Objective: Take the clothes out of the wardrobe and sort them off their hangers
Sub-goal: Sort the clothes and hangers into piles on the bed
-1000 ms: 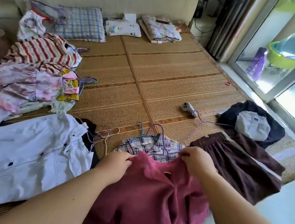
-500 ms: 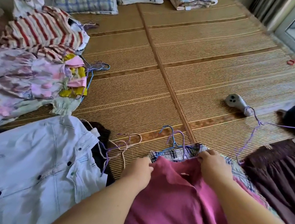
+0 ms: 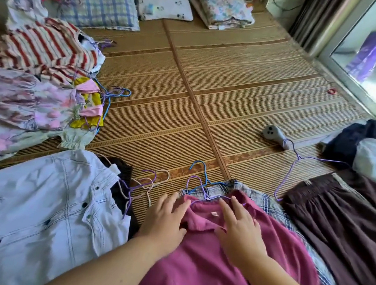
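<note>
Both hands are down on the pink shirt [image 3: 213, 275], which lies spread at the near edge of the mat [image 3: 236, 89], on top of a plaid shirt [image 3: 267, 199]. The left hand [image 3: 165, 220] lies flat on the collar's left side, fingers straight, grip released. The right hand [image 3: 240, 229] presses the collar's right side, fingers spread, grip released too. Just beyond the fingertips, the purple hanger [image 3: 203, 190] pokes its hook out of the neckline, with a blue hanger [image 3: 205, 174] beside it.

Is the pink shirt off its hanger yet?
Not yet: the hook of the purple hanger pokes from the pink shirt collar, between left hand and right hand.
</note>
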`<state>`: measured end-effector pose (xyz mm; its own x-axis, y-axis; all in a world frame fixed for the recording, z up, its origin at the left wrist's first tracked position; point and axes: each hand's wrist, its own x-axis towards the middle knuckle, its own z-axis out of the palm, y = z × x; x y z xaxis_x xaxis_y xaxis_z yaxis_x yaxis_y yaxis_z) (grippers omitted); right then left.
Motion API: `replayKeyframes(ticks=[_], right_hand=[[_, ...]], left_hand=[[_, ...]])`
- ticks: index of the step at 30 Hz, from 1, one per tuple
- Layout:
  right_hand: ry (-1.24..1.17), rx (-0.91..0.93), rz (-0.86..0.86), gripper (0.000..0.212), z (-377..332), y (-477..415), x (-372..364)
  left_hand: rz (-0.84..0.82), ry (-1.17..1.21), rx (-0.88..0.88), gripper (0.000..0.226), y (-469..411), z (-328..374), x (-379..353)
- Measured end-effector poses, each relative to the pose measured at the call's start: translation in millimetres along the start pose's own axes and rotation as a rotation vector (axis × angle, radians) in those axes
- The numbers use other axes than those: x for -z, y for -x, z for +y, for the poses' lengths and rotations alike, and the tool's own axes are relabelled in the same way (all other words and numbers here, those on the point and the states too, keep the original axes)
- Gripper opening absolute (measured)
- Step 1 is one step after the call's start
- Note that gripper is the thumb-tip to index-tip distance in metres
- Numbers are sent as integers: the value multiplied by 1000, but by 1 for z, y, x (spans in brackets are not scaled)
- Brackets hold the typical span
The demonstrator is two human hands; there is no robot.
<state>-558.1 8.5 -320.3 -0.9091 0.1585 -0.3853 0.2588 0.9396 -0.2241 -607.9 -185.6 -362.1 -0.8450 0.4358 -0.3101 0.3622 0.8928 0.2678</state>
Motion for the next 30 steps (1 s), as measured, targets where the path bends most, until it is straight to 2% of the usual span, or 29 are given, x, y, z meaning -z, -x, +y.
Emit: replayKeyframes(ticks=[7,12,20,25,28,30], right_hand=[[-49,91,-6,73,-54,91,13],[-33,198,-31,75,-105,132,-4],[-113,257,-92,72,-198,123,-64],[-189,161,-110,74,-243,64,-110],[-214,27,-106,78,-262,16,-139],[-300,-106,-104,78,-269,-13,-151]], left_hand=[[25,10,-62,67,106,-8,30],[53,53,-28,64,171,-36,27],[17,1,118,66,224,-151,23],[-54,-39,190,64,196,-241,12],[-133,-32,182,62,171,-289,-7],[-245,-45,146,69,157,-310,-16]])
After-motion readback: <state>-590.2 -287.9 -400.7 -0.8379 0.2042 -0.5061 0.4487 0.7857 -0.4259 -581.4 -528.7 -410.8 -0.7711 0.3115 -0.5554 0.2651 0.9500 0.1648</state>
